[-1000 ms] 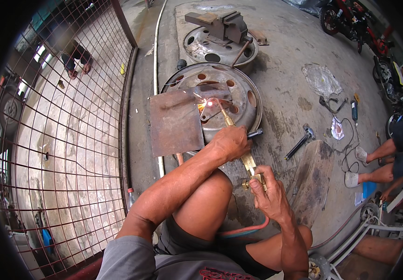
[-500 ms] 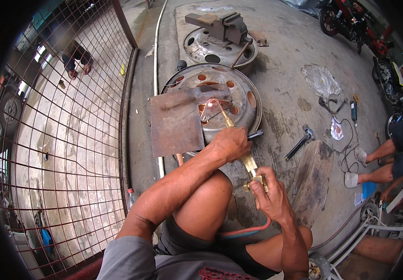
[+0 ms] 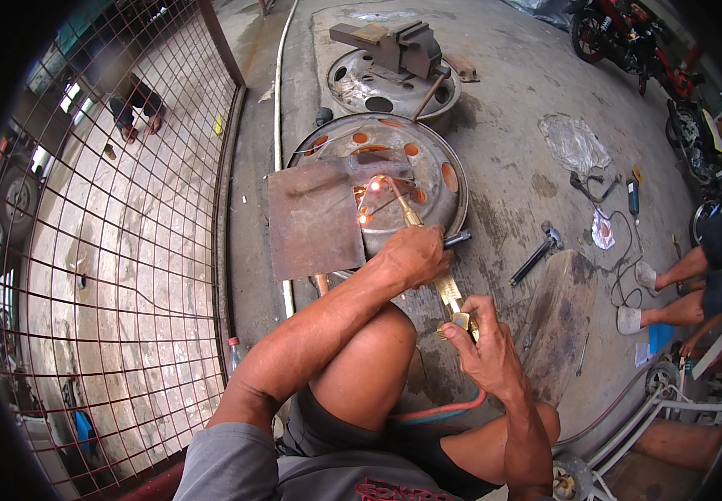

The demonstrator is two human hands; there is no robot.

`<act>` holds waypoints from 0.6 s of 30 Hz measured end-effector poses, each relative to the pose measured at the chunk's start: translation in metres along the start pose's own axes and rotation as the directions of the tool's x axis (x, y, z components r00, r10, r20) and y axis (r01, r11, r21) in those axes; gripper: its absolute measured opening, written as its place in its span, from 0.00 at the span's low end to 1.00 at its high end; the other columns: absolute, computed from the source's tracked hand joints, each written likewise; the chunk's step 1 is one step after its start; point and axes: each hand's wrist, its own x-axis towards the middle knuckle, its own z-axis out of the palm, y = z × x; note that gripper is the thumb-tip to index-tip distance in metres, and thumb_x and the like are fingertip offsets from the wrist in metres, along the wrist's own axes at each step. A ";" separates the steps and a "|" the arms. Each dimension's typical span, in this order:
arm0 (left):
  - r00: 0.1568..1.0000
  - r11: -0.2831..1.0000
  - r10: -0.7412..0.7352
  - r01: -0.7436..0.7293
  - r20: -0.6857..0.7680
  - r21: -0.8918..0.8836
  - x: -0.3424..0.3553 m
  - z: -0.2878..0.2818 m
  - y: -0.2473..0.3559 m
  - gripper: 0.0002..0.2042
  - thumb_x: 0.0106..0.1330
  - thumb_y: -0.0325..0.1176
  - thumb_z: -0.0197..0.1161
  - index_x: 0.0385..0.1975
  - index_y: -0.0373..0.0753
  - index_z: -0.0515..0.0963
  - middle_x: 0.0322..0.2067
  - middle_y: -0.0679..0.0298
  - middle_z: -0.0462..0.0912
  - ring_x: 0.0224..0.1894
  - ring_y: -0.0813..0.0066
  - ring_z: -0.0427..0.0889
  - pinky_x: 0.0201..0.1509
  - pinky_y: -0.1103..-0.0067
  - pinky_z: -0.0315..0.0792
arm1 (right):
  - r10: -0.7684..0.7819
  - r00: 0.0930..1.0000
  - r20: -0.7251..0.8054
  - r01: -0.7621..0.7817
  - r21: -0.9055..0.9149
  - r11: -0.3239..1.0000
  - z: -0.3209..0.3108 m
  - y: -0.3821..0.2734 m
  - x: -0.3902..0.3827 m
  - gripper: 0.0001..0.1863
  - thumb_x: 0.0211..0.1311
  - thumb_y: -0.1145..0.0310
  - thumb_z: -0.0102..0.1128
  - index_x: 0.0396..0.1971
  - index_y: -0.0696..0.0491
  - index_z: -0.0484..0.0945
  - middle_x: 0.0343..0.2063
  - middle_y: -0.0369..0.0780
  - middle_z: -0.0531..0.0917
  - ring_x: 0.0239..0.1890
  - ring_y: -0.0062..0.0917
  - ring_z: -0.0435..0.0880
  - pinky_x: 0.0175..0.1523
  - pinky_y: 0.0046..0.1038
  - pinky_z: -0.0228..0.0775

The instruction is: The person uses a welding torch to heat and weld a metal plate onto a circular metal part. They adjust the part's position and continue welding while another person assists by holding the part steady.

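My left hand [image 3: 415, 255] is closed around the front of a brass cutting torch [image 3: 448, 289]. My right hand [image 3: 489, 351] holds the torch's rear end, thumb and fingers at its valves. The torch's bent tip is at the edge of a rusty metal plate [image 3: 315, 232], where a bright spot and sparks glow. A second glowing spot shows nearer me along that edge. The plate lies over the left part of a steel wheel rim [image 3: 454, 215], whose holes shine orange. A dark rod-like piece [image 3: 458, 239] sticks out beside my left hand; I cannot tell what it is.
Beyond stands a bench vise [image 3: 407, 50] on another wheel rim. Wire mesh fencing [image 3: 144, 217] runs along the left. At right are a hammer [image 3: 536, 255], a wooden board [image 3: 559, 321], cables and a person's feet [image 3: 640, 301]. Red and teal hoses [image 3: 444, 412] trail near my legs.
The glow has grown: a second bright spot now shows at the plate's edge, and orange light fills the rim's holes. My right thumb has shifted slightly at the valve; my left hand barely moves.
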 end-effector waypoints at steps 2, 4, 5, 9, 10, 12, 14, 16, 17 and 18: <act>0.997 0.998 -0.045 0.048 0.062 -0.045 -0.001 -0.005 0.008 0.17 0.71 0.42 0.59 0.41 0.29 0.76 0.21 0.46 0.84 0.31 0.49 0.89 0.40 0.59 0.80 | 0.015 1.000 -0.004 -0.015 -0.012 1.000 -0.001 0.000 -0.001 0.20 0.72 0.61 0.64 0.50 0.53 0.63 0.23 0.43 0.79 0.25 0.34 0.82 0.34 0.38 0.72; 0.999 1.000 -0.018 0.019 0.026 -0.018 0.000 -0.002 0.004 0.17 0.72 0.42 0.59 0.41 0.29 0.76 0.19 0.47 0.83 0.29 0.49 0.88 0.39 0.60 0.80 | 0.005 1.000 -0.007 -0.006 -0.022 1.000 -0.001 -0.001 0.000 0.20 0.72 0.61 0.64 0.50 0.53 0.63 0.23 0.43 0.79 0.25 0.34 0.82 0.34 0.38 0.72; 1.000 1.000 -0.004 0.004 0.008 -0.005 0.000 -0.001 0.002 0.17 0.72 0.42 0.59 0.40 0.28 0.76 0.19 0.48 0.83 0.28 0.50 0.88 0.38 0.60 0.80 | 0.001 1.000 -0.009 -0.001 -0.027 1.000 0.000 -0.001 0.000 0.21 0.72 0.61 0.65 0.50 0.53 0.63 0.23 0.43 0.79 0.25 0.34 0.82 0.34 0.38 0.72; 0.999 1.000 -0.015 0.016 0.030 -0.011 0.000 -0.001 0.003 0.17 0.72 0.42 0.57 0.39 0.28 0.75 0.15 0.52 0.81 0.24 0.53 0.88 0.35 0.63 0.81 | -0.001 1.000 -0.008 0.001 -0.020 1.000 0.000 -0.001 0.000 0.21 0.72 0.60 0.64 0.50 0.53 0.63 0.22 0.43 0.79 0.24 0.34 0.81 0.34 0.38 0.72; 0.999 1.000 -0.022 0.023 0.044 -0.022 0.000 -0.002 0.004 0.18 0.73 0.42 0.57 0.39 0.28 0.75 0.14 0.53 0.81 0.24 0.53 0.87 0.35 0.64 0.81 | 0.008 1.000 -0.003 -0.008 -0.019 1.000 -0.001 -0.001 0.000 0.20 0.72 0.60 0.64 0.50 0.53 0.63 0.22 0.43 0.79 0.24 0.34 0.81 0.34 0.38 0.72; 0.998 0.999 -0.033 0.036 0.055 -0.041 -0.001 -0.005 0.007 0.18 0.72 0.42 0.57 0.37 0.28 0.76 0.15 0.52 0.81 0.24 0.53 0.88 0.36 0.63 0.81 | 0.010 1.000 -0.001 -0.010 -0.021 1.000 -0.001 -0.001 0.000 0.20 0.72 0.60 0.64 0.49 0.53 0.63 0.22 0.43 0.79 0.24 0.34 0.81 0.34 0.38 0.72; 0.998 0.997 -0.043 0.046 0.051 -0.059 -0.003 -0.007 0.010 0.18 0.71 0.41 0.57 0.35 0.27 0.78 0.18 0.49 0.84 0.28 0.50 0.88 0.40 0.61 0.81 | -0.006 1.000 -0.008 0.006 -0.025 1.000 -0.002 -0.001 0.000 0.20 0.72 0.59 0.64 0.49 0.53 0.63 0.22 0.43 0.79 0.24 0.34 0.81 0.34 0.38 0.72; 0.999 0.998 -0.037 0.039 0.037 -0.055 -0.003 -0.006 0.009 0.18 0.70 0.41 0.57 0.34 0.27 0.78 0.18 0.49 0.83 0.28 0.50 0.88 0.40 0.61 0.81 | -0.003 1.000 -0.009 0.003 -0.022 1.000 -0.002 0.000 -0.001 0.20 0.73 0.58 0.63 0.49 0.53 0.64 0.22 0.43 0.79 0.24 0.34 0.81 0.34 0.38 0.72; 0.999 0.998 -0.035 0.036 0.029 -0.053 -0.003 -0.005 0.009 0.18 0.70 0.41 0.57 0.34 0.27 0.78 0.18 0.49 0.83 0.28 0.50 0.88 0.40 0.61 0.81 | -0.001 1.000 -0.009 0.001 -0.021 1.000 -0.002 0.000 -0.001 0.20 0.73 0.58 0.63 0.49 0.53 0.64 0.22 0.43 0.79 0.23 0.34 0.81 0.34 0.38 0.72; 0.999 0.998 -0.028 0.030 0.027 -0.053 -0.003 -0.005 0.007 0.18 0.70 0.41 0.57 0.34 0.27 0.78 0.18 0.49 0.83 0.28 0.50 0.88 0.40 0.61 0.81 | -0.012 1.000 -0.010 0.012 -0.019 1.000 -0.002 0.000 -0.001 0.20 0.73 0.57 0.62 0.49 0.53 0.64 0.22 0.43 0.79 0.24 0.33 0.81 0.34 0.38 0.72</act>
